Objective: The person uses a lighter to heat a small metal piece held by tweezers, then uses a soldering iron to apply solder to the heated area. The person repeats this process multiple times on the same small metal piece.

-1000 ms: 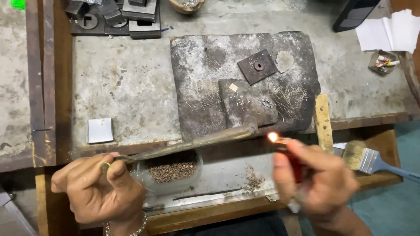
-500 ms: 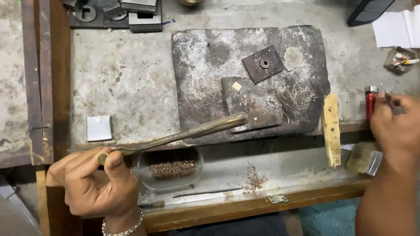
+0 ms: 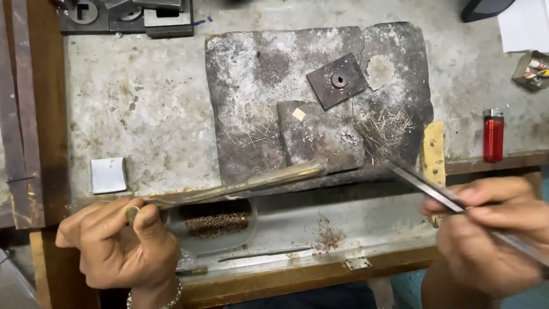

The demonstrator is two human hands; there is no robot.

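My left hand (image 3: 117,243) at the lower left grips the near end of a long brass blowpipe (image 3: 246,184), whose tip reaches the front edge of the dark soldering slab (image 3: 251,80). My right hand (image 3: 492,229) at the lower right holds steel tweezers (image 3: 426,184), their points aimed up-left toward the slab's front right corner. On the slab lie a smaller grey block (image 3: 326,140) with a tiny pale square piece (image 3: 298,114), a square rusty plate (image 3: 337,80) with a hole, and scattered thin wire bits.
A red lighter (image 3: 493,135) stands on the bench at the right. A glass dish (image 3: 220,224) of small brown chain bits sits in the tray below the bench edge. A white paper square (image 3: 107,174) lies at the left. Metal dies (image 3: 123,14) are at the top left.
The flame at my right hand is gone. The red lighter has been set down on the bench at the right, and my right hand now holds tweezers. The left hand keeps the blowpipe.
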